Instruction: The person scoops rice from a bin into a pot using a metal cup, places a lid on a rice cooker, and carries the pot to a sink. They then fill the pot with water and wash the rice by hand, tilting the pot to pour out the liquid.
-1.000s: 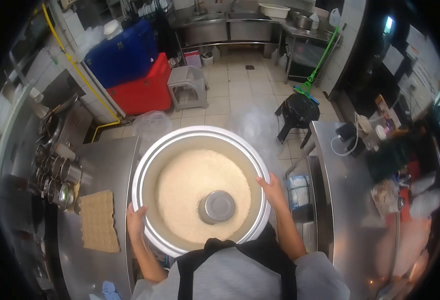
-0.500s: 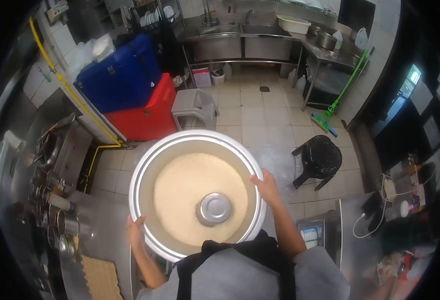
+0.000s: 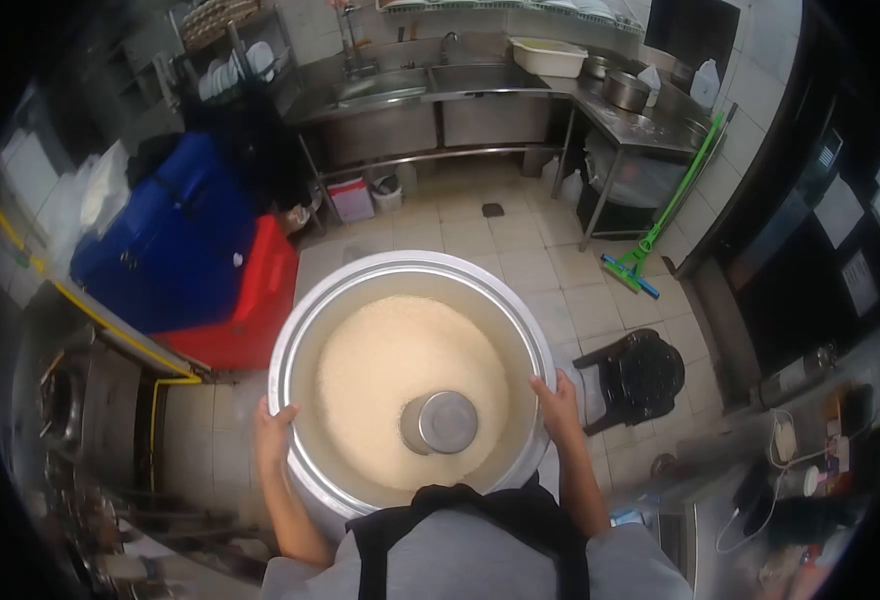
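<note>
A large round metal pot with a wide rim is held in front of my body. Pale uncooked rice covers its bottom. In the rice, toward the near right, a small metal cup stands with its flat end up. My left hand grips the pot's rim at the left, thumb over the edge. On the opposite side my right hand is closed round the rim, thumb on top. The fingers under the rim are hidden on both sides.
Ahead are steel sinks and a side table. A green mop leans at the right, behind a black stool. Blue and red cool boxes stand at the left. A steel counter lies at lower right.
I have moved forward into the room with the pot; the sinks look nearer and the left counter has slipped back. Both hands still hold the pot's rim.
</note>
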Available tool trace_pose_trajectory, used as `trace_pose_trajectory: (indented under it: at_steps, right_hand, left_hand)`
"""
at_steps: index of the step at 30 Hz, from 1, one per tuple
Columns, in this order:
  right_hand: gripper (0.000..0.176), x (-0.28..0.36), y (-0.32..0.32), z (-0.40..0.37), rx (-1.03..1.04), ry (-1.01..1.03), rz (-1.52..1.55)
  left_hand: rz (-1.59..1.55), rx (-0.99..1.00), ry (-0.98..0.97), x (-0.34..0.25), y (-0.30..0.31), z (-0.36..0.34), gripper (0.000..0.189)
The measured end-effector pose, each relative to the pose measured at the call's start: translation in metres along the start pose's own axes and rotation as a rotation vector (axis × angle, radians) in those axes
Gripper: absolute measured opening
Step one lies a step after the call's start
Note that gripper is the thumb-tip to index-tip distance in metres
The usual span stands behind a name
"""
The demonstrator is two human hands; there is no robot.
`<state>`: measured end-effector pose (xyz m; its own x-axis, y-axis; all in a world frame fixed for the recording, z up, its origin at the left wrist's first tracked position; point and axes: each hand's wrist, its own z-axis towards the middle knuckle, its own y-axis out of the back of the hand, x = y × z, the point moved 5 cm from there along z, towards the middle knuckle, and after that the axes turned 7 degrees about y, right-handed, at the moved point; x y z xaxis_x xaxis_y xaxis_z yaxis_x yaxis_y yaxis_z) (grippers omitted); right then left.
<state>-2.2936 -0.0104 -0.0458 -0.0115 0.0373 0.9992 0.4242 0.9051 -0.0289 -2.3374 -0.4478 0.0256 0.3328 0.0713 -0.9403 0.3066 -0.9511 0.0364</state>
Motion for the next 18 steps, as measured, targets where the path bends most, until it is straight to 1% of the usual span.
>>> trace_pose_trajectory:
  at_steps: [1, 3, 4, 5, 7, 11, 13, 14, 15, 17, 18]
  right_hand:
    - [0.025, -0.003, -0.009, 0.033, 0.011, 0.009, 0.077]
    - [0.025, 0.009, -0.023, 0.084, 0.025, 0.041, 0.090]
    - [0.024, 0.012, -0.034, 0.105, 0.037, 0.050, 0.106]
    - [0.024, 0.016, -0.044, 0.127, 0.021, 0.045, 0.124]
    - [0.026, 0.024, -0.061, 0.162, 0.073, 0.050, 0.080]
    - [0.028, 0.019, -0.091, 0.246, 0.071, 0.039, 0.095]
    - [0.027, 0.020, -0.101, 0.287, 0.026, 0.068, -0.179]
    - [0.027, 0.016, -0.109, 0.299, 0.034, 0.067, -0.186]
    - [0.026, 0.014, -0.116, 0.316, 0.010, 0.063, -0.169]
    - [0.025, 0.029, -0.131, 0.369, -0.025, 0.103, -0.165]
    - [0.025, 0.030, -0.136, 0.382, -0.055, 0.038, -0.208]
  left_hand:
    - [-0.005, 0.009, -0.022, -0.012, -0.013, 0.023, 0.037]
    - [-0.030, 0.015, -0.092, -0.026, -0.030, 0.057, 0.035]
    - [-0.002, -0.034, -0.097, -0.034, -0.036, 0.074, 0.035]
    - [0.020, -0.024, -0.105, -0.045, -0.045, 0.092, 0.035]
    - [-0.012, -0.029, -0.121, -0.062, -0.056, 0.119, 0.038]
    - [0.006, -0.031, -0.136, -0.082, -0.085, 0.195, 0.040]
    - [-0.067, 0.010, -0.094, -0.081, -0.106, 0.234, 0.040]
    - [-0.065, 0.054, -0.088, -0.081, -0.115, 0.261, 0.039]
    - [-0.076, 0.058, -0.094, -0.081, -0.120, 0.290, 0.039]
    - [-0.023, 0.102, -0.056, -0.095, -0.151, 0.349, 0.036]
    - [-0.021, 0.076, -0.028, -0.105, -0.163, 0.370, 0.034]
